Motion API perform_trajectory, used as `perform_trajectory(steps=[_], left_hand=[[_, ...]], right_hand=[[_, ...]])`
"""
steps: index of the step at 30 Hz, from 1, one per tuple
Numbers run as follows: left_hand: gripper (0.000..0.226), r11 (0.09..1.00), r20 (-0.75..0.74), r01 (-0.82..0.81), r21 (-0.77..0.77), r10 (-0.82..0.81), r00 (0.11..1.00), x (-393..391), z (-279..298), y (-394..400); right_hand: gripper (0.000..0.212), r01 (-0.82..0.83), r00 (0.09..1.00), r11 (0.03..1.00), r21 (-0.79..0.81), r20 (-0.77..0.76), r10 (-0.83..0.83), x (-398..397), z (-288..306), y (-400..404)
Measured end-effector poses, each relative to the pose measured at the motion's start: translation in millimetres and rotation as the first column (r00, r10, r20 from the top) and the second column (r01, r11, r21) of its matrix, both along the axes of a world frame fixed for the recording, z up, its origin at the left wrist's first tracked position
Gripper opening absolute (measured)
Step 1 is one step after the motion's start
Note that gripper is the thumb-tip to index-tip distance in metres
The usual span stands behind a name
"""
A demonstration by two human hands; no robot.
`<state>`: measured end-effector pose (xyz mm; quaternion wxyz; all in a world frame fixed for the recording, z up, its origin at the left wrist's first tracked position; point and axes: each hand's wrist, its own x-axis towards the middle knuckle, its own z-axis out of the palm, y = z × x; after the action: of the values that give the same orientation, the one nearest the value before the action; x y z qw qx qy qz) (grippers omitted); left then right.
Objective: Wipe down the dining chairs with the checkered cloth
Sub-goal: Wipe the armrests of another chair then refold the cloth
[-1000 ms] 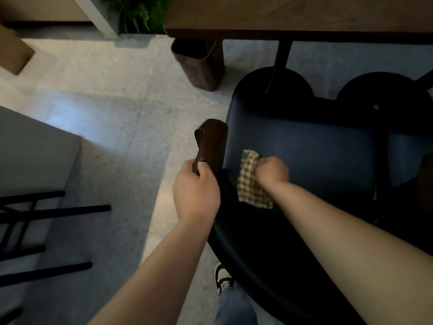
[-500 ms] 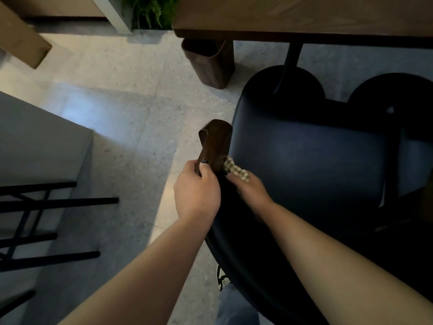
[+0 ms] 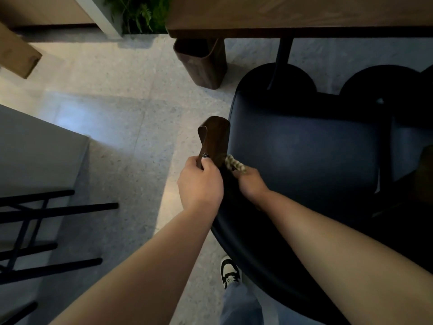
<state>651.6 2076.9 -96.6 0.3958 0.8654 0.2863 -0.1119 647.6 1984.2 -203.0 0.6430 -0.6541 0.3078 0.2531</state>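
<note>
Left hand grips the wooden armrest, right hand pinches the checkered cloth bunched just right of that grip against the chair; risk: bunched cloth skips the seam.

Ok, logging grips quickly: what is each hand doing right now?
Left hand: grips the brown wooden armrest of the dark padded chair.
Right hand: holds the bunched checkered cloth.

checkered cloth mostly hidden, perhaps bunched
</note>
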Motion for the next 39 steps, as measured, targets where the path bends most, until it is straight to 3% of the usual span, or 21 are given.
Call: perform_trajectory(steps=[5,10,13,15,17,19,21,23,26,27,29,33,39], left_hand=[[0.026,0.997,0.007,-0.037,-0.071,0.037,0.999,0.7,-1.2,1.6],[0.038,0.982,0.027,-0.085,-0.167,0.091,0.995,-1.2,-1.2,1.3],[0.039,0.979,0.022,-0.087,-0.182,0.092,0.995,-1.8,-1.9,1.7],[0.030,0.978,0.016,-0.085,-0.191,0.089,0.996,-1.8,-1.9,2.2],[0.015,0.981,-0.001,-0.079,-0.179,0.080,0.997,-1.5,-0.9,2.8],[0.009,0.987,-0.016,-0.060,-0.150,0.059,0.998,-0.8,0.0,2.2],[0.010,0.993,-0.023,-0.036,-0.115,0.033,0.999,-1.4,1.0,1.0],[0.009,0.994,-0.019,-0.033,-0.106,0.031,0.999,-1.3,1.9,0.1],[0.013,0.993,-0.010,-0.038,-0.114,0.037,0.999,-0.7,2.6,0.0],[0.014,0.993,-0.009,-0.037,-0.115,0.036,0.999,-0.5,3.2,-0.4],[0.016,0.993,-0.006,-0.038,-0.113,0.037,0.999,-0.1,3.5,-0.9],[0.016,0.993,-0.006,-0.043,-0.106,0.043,0.999,-0.5,3.7,-0.2],[0.018,0.993,0.003,-0.060,-0.106,0.061,0.998,0.1,2.5,-0.7]], right_hand=[[0.023,-0.129,0.949,0.967,-0.220,0.257,0.185,-20.9,32.2,-4.8],[0.041,-0.204,0.846,0.969,-0.143,0.472,0.248,-54.2,75.6,-0.7],[0.042,-0.262,0.798,0.960,-0.096,0.538,0.271,-79.9,92.4,-4.5],[0.038,-0.283,0.799,0.957,-0.059,0.538,0.269,-86.9,96.2,-19.4],[0.026,-0.173,0.865,0.983,-0.057,0.469,0.179,-81.8,88.1,-39.2],[0.018,-0.033,0.935,0.977,-0.209,0.339,0.104,-63.1,60.9,-57.3],[0.016,-0.100,0.978,0.882,-0.460,0.119,0.172,-41.8,26.0,-65.8],[0.023,-0.212,0.972,0.866,-0.453,-0.006,0.235,-29.4,-1.6,-55.9],[0.031,-0.162,0.986,0.985,-0.065,0.026,0.164,-25.5,-19.4,-25.1],[0.031,-0.137,0.990,0.990,-0.019,0.040,0.138,-24.0,-22.0,-18.6],[0.031,-0.149,0.988,0.988,-0.041,0.019,0.150,-19.6,-26.5,-14.2],[0.029,-0.245,0.965,0.911,-0.332,0.009,0.263,-26.4,-13.7,-16.4],[0.052,-0.199,0.909,0.907,-0.371,0.276,0.312,-56.6,48.8,-6.8]])
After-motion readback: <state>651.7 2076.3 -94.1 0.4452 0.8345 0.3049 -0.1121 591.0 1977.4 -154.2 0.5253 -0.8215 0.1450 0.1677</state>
